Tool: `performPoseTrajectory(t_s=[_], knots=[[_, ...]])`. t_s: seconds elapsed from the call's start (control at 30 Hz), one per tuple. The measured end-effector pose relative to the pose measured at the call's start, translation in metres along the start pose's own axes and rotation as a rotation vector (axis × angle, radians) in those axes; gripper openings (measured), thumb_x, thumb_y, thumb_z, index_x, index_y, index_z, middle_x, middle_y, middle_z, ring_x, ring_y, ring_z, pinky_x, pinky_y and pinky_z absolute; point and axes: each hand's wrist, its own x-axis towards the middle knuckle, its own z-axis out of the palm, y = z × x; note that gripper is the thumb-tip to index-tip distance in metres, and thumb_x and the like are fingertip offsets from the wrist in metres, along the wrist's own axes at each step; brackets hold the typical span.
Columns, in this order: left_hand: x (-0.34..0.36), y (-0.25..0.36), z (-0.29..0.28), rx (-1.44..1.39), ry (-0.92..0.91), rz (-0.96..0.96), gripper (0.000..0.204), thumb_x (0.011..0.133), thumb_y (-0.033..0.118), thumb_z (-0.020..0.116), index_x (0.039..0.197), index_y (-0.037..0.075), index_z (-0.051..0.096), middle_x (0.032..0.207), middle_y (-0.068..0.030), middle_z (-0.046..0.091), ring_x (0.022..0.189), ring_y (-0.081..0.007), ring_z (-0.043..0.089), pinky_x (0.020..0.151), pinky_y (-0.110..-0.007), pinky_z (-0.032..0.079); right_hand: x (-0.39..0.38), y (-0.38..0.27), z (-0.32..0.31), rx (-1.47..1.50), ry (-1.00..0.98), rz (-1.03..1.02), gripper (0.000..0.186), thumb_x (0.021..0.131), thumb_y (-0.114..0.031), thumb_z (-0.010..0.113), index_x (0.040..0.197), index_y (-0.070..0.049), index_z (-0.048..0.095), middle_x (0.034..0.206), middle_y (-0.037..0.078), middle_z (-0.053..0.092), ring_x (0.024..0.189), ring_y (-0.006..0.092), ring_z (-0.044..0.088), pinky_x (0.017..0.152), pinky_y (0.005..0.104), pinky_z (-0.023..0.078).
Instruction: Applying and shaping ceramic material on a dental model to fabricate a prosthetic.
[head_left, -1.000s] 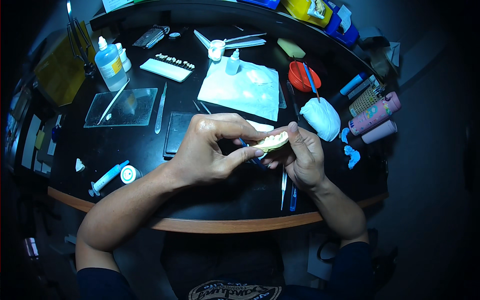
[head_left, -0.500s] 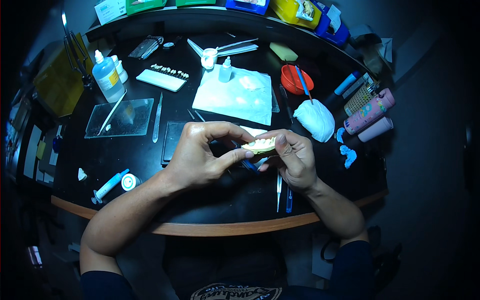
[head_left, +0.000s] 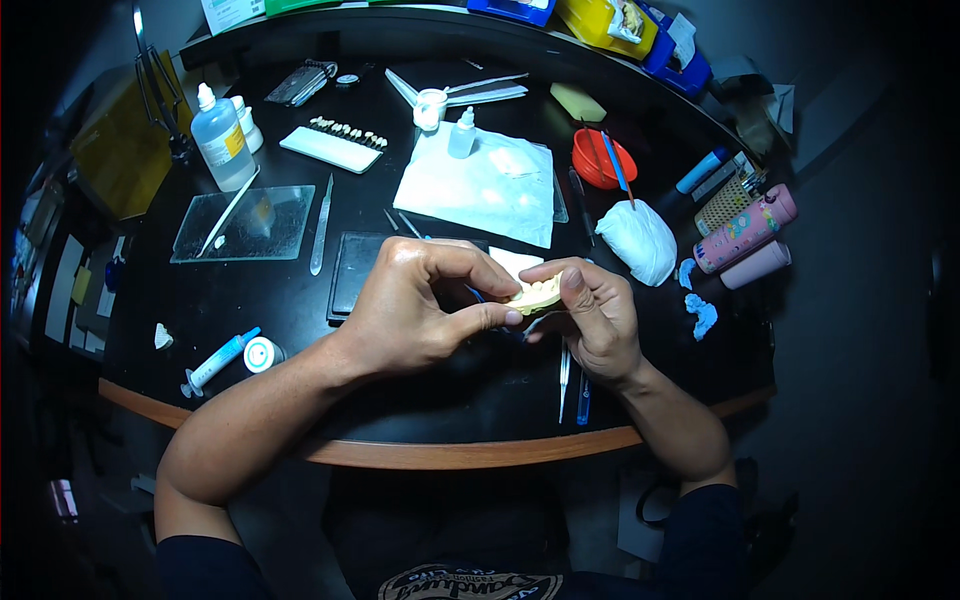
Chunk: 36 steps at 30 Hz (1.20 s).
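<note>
A pale yellow dental cast [head_left: 536,294] with a row of teeth is held between my two hands over the near middle of the desk. My left hand [head_left: 420,305] grips its left end, with thumb below and bent index finger reaching over the top. My right hand [head_left: 600,320] holds the other end, thumb upright on the front. Behind and beneath my hands lie a dark tray [head_left: 350,270], a small white pad [head_left: 508,258] and thin tools, partly hidden. A thin metal tool [head_left: 563,390] and a blue pen [head_left: 583,405] lie below my right hand.
Around them are a glass slab [head_left: 240,225], clear bottle [head_left: 220,140], syringe [head_left: 215,365], round jar [head_left: 260,355], shade guide [head_left: 330,148], white paper [head_left: 475,195], red bowl [head_left: 595,160], bagged white lump [head_left: 640,245], pink flask [head_left: 740,225] and bins [head_left: 600,25] along the back shelf.
Both hands stay on the cast, with slight shifts of the fingers and of the cast's tilt. The whole view moved down, then partly back up, as the head moved.
</note>
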Motion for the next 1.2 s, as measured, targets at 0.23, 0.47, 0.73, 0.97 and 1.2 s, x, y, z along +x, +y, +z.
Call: performPoseTrajectory(t_s=[0.23,0.47,0.73,0.97,1.2], knots=[[0.002,-0.001,-0.002,0.003,-0.005,0.088,0.013,0.079,0.003,0.087,0.088,-0.003,0.078,0.092,-0.0154,0.078,0.086,-0.021,0.076,0.078,-0.033,0.06,0.0,0.001,0.0,-0.014,0.001,-0.002,0.048,0.111,-0.038,0.046,0.121,0.004,0.067,0.101,0.012,0.072,0.087,0.0132,0.071,0.071,0.0258,0.062],[0.0,0.0,-0.001,-0.003,-0.008,0.023,0.015,0.079,0.003,0.087,0.089,-0.002,0.078,0.094,-0.0157,0.078,0.088,-0.0212,0.076,0.08,-0.033,0.06,0.001,0.001,-0.001,-0.032,0.004,-0.019,0.046,0.111,-0.037,0.047,0.122,0.004,0.067,0.1,0.011,0.072,0.087,0.0117,0.071,0.069,0.0245,0.061],[0.004,-0.001,-0.001,0.052,0.006,0.108,0.006,0.083,0.0,0.08,0.088,-0.002,0.079,0.094,-0.0158,0.079,0.089,-0.0209,0.076,0.082,-0.033,0.059,-0.002,0.0,0.003,-0.182,0.001,-0.126,0.038,0.109,-0.031,0.056,0.124,0.002,0.066,0.1,0.008,0.071,0.087,0.0081,0.067,0.07,0.022,0.057],[0.004,-0.003,-0.004,0.092,-0.012,0.14,0.005,0.084,-0.002,0.078,0.089,-0.003,0.078,0.092,-0.0151,0.078,0.088,-0.0201,0.075,0.082,-0.032,0.059,-0.002,0.001,0.006,-0.18,0.011,-0.124,0.037,0.108,-0.031,0.058,0.123,0.001,0.066,0.099,0.007,0.071,0.087,0.0076,0.067,0.069,0.0224,0.057],[0.005,0.005,-0.006,0.228,0.062,0.366,0.012,0.08,-0.005,0.081,0.09,0.0,0.077,0.094,-0.0131,0.077,0.088,-0.0208,0.075,0.079,-0.031,0.059,0.007,-0.016,-0.019,-0.183,0.339,-0.209,0.033,0.109,-0.025,0.052,0.118,0.003,0.067,0.1,0.011,0.073,0.08,0.0115,0.07,0.065,0.0219,0.055]])
